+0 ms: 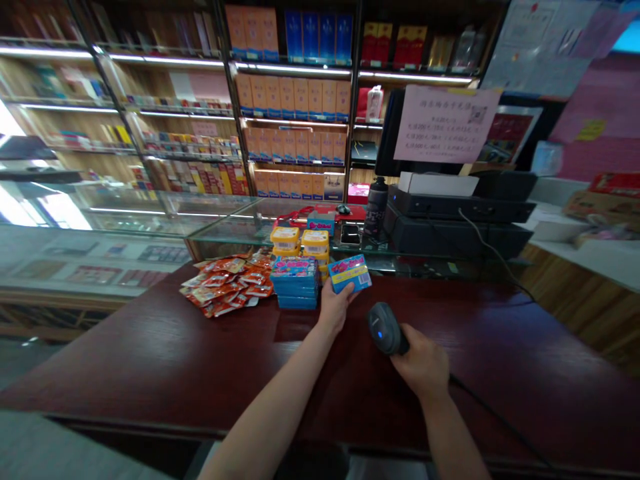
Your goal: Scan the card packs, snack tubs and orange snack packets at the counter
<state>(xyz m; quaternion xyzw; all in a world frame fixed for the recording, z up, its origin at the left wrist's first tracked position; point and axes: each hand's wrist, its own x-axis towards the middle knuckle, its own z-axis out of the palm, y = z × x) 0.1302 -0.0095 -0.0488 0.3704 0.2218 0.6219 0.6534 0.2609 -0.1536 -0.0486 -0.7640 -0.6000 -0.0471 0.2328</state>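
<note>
My left hand grips a small blue box with pink lettering, a yellow stripe and a barcode at its right end. The box is held up above the counter, just right of a stack of similar blue boxes. In my right hand is a black barcode scanner, its blue light lit, a short way below and right of the held box. Behind the stack stand yellow-lidded tubs in two piles. A heap of orange snack packets lies to the left of the blue stack.
The dark red wooden counter runs under both arms, with the scanner's cable trailing right. Behind it are a glass display case, a black bottle and a monitor with a pink notice. Boxed goods fill the back shelves.
</note>
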